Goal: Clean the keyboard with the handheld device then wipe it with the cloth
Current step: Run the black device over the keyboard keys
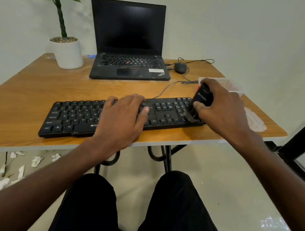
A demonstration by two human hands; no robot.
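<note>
Left hand [123,116] flat on keyboard [76,119], hiding keys, right hand [221,110] gripping blurred-tipped handheld device [200,101]

1. The keyboard [84,120] is black with white letters.
2. The handheld device [202,99] is black with pale writing.
3. The table [38,89] has an orange-brown wood grain.
4. The laptop [130,44] is black, and its pot [68,55] neighbour is white.
5. The cloth [255,121] is pale pink.
</note>
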